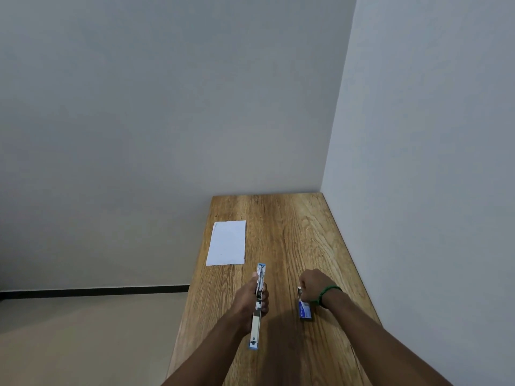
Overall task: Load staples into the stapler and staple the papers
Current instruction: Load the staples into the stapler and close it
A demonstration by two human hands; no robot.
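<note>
My left hand (250,298) grips a blue and silver stapler (258,307), swung fully open so it runs in one long line above the wooden table (281,235). My right hand (316,285) is closed over the far end of a small blue and white staple box (305,310) lying on the table; a pale piece of the box sticks out at my knuckles. A green band circles that wrist. White papers (227,243) lie flat at the table's far left, apart from both hands.
The narrow table stands in a corner, with a wall along its right side and another behind its far end. Its left edge drops to a beige floor (83,335) with a dark skirting line.
</note>
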